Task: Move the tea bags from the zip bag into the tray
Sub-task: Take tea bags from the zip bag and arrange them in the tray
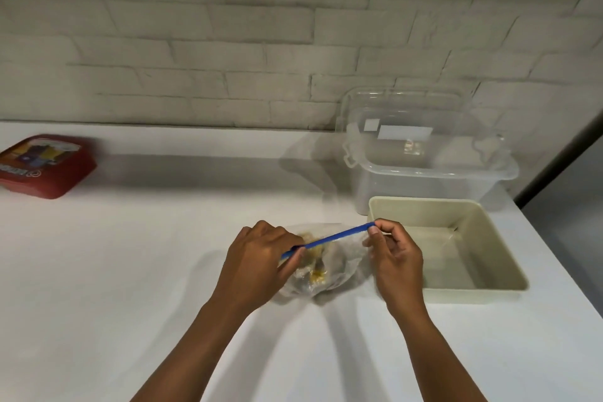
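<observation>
White counter [130, 271] before a brick wall. Red box [42, 166] at 10 o'clock; clear lidded bin [424, 157] at 1 o'clock, directly behind the beige tray [502, 287]. Zip bag [339, 264], at centre just left of the tray, contains tea bags [315, 271]. Left hand [261, 258] and right hand [394, 258] each pinch one end of its blue zip strip [336, 237].
</observation>
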Demonstrator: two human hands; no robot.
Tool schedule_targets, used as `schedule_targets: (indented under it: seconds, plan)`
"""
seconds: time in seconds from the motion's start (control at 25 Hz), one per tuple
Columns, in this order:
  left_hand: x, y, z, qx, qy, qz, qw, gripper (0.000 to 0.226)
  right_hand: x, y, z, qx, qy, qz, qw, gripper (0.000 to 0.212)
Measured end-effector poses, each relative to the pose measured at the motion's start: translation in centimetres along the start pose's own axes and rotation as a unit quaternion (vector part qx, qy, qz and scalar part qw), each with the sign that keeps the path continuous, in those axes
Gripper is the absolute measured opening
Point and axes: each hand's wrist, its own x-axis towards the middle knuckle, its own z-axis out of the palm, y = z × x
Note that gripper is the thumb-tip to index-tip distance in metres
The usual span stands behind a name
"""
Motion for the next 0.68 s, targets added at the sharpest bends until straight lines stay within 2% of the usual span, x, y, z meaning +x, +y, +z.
schedule_targets:
  seconds: [0.48, 0.68]
  plan:
    - [-2.2, -0.9, -3.0, -0.002, -0.004, -0.086, 0.996, 0.014, 1.6, -0.3, 0.7, 0.049, -0.002, 0.013, 0.999, 0.009]
    - [-3.1, -1.5, -3.9, -0.064, -0.047, -0.108, 0.991, 0.015, 1.4, -0.7, 1.3, 0.053, 0.024, 0.028, 0.998, 0.008]
